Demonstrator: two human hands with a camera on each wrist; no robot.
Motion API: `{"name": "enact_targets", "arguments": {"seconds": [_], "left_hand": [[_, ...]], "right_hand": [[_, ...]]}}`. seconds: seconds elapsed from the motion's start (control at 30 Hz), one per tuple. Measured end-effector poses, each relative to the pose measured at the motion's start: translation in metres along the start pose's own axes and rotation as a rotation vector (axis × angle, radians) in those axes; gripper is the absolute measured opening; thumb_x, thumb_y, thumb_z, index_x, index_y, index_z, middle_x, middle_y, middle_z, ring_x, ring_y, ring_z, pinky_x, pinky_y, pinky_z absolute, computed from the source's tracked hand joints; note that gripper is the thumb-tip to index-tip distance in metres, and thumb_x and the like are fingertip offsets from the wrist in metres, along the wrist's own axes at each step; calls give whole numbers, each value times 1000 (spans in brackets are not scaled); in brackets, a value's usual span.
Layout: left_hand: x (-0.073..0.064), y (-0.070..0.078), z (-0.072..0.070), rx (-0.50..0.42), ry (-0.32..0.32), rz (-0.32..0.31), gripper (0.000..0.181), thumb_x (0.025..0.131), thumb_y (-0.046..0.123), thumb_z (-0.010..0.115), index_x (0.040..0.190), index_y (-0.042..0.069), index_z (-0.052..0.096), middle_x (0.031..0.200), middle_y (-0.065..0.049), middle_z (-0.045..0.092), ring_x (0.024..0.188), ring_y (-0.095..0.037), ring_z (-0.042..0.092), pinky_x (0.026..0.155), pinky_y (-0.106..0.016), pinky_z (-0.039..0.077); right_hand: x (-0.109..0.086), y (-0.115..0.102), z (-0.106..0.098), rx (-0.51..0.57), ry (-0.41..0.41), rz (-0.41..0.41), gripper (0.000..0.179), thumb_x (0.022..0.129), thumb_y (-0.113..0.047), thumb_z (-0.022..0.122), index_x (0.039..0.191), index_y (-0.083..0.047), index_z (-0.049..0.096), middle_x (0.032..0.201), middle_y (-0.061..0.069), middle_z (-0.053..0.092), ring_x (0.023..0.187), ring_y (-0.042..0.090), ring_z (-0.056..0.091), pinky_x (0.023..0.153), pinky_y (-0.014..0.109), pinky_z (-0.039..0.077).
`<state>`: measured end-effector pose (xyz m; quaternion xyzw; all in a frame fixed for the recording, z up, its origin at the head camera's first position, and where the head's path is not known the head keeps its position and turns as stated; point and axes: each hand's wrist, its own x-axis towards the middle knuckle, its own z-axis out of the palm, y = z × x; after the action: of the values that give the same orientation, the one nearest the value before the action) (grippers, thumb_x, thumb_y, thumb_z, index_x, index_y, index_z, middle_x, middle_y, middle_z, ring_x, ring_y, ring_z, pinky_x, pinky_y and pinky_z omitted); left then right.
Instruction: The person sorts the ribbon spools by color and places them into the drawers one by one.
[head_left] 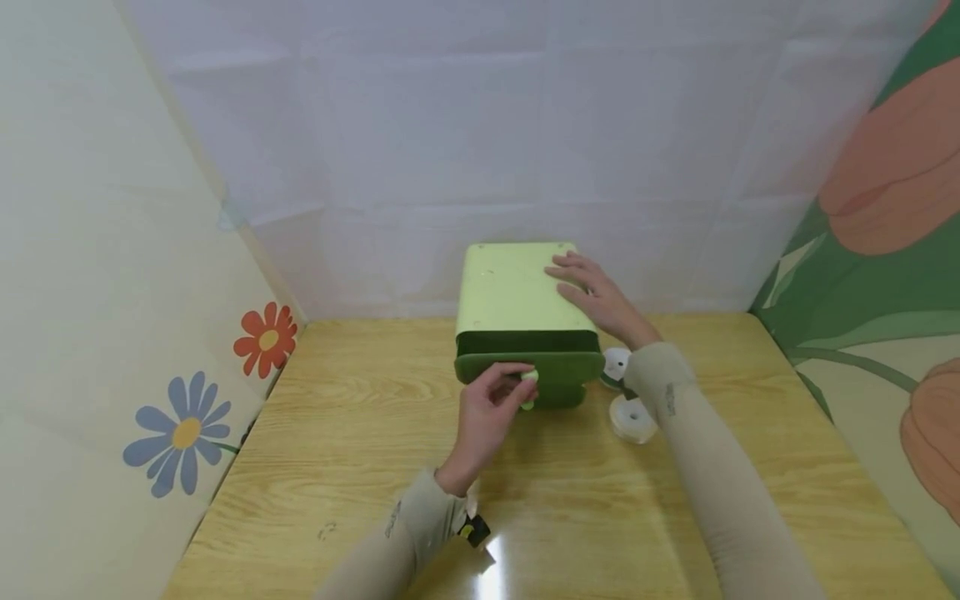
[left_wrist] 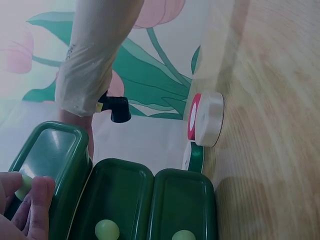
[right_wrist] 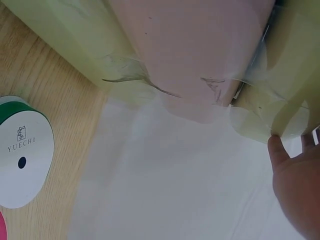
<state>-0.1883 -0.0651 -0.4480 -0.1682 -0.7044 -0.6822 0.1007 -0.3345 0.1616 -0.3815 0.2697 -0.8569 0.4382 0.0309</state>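
A small light green cabinet (head_left: 521,287) with dark green drawers stands near the back of the table. Its top drawer (head_left: 566,367) is pulled partway out, with a dark gap behind the front. My left hand (head_left: 483,421) pinches that drawer's round pale green knob (head_left: 530,377) between thumb and fingers. Across the cabinet's top right edge rests my right hand (head_left: 600,300), fingers spread. Two lower drawers, the middle one (left_wrist: 117,192) and the bottom one (left_wrist: 182,200), sit farther back than the top one in the left wrist view. The inside of the top drawer is hidden.
Right of the cabinet lie ribbon spools: a white one (left_wrist: 210,119), a red one (left_wrist: 193,117) against it, and a green one (right_wrist: 22,150) with a printed white face. A white sheet (head_left: 420,167) hangs behind the table; a flowered panel (head_left: 885,250) borders the right.
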Motion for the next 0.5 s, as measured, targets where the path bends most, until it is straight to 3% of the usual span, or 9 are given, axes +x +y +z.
{"name": "enact_targets", "arguments": {"seconds": [0.2, 0.37, 0.5], "left_hand": [[-6, 1, 1, -11, 7, 11, 19, 97, 18, 74, 115, 10, 74, 96, -24, 75, 85, -32, 74, 78, -39, 66], [-10, 3, 1, -28, 11, 12, 19, 97, 17, 75, 113, 9, 74, 96, -28, 74, 85, -37, 74, 76, -33, 66], [-15, 7, 1, -24, 10, 6, 18, 97, 17, 75, 113, 9, 74, 94, -27, 74, 84, -38, 74, 76, -36, 66]], "right_hand": [[2, 1, 0, 5, 2, -15, 45, 109, -35, 51, 150, -17, 55, 167, 2, 35, 161, 21, 13, 130, 60, 10], [3, 3, 0, 9, -2, -10, 44, 110, -33, 52, 150, -15, 55, 167, 3, 34, 161, 22, 12, 131, 60, 10], [3, 4, 1, 14, 1, -8, 44, 109, -31, 52, 150, -14, 55, 167, 4, 35, 161, 23, 12, 131, 60, 9]]}}
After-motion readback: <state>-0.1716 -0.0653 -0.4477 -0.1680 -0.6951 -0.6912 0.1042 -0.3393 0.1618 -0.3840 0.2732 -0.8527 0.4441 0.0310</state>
